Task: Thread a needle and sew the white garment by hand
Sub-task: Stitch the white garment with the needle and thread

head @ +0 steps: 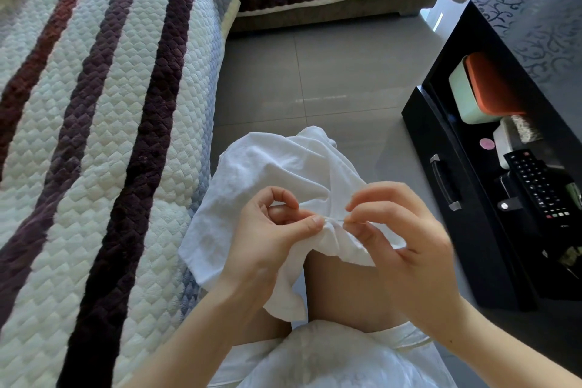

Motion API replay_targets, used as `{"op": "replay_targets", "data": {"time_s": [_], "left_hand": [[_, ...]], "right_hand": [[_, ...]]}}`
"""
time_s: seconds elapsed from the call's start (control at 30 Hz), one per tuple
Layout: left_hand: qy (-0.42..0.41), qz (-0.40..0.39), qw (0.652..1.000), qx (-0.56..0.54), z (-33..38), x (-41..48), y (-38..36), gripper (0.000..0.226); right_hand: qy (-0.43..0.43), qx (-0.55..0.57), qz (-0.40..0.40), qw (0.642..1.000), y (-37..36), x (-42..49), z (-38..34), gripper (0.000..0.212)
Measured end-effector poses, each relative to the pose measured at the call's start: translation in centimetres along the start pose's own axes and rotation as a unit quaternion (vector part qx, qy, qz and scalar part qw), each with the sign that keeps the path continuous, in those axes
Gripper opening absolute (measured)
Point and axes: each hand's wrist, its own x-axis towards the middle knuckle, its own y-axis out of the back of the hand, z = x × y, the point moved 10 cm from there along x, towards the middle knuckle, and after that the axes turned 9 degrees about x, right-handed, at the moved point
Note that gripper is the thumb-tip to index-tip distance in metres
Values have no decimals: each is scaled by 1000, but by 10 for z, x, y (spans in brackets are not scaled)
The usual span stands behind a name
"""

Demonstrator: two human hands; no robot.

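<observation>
**While cloth drapes the knee, both hands pinch**

The white garment (pixel 271 167) lies across the lap. Left hand (pixel 267 246) nips a gathered fold, thumb to forefinger. Right hand (pixel 406 249) pinches the same fold just beside it; anything finer between those fingertips is too small to tell.

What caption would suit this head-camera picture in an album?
The left hand and right hand pinch a bunched fold of the white garment, beside a striped sofa.
</observation>
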Motion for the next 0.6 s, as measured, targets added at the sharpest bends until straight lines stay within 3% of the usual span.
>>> {"op": "replay_targets", "data": {"time_s": [0.07,0.23,0.33,0.43,0.6], "left_hand": [[16,9,1000,0,-7,1,3,32],[64,3,998,-6,-16,0,4,45],[75,5,997,0,-18,0,3,47],[64,6,998,12,-16,1,2,39],[41,18,999,-9,-4,2,5,43]], "right_hand": [[-16,34,1,999,5,4,-1,6],[-172,204,-22,964,10,6,24,7],[-201,249,-39,947,10,7,30,12],[-218,262,-54,938,8,7,32,21],[-259,236,-49,935,10,5,46,4]]}}
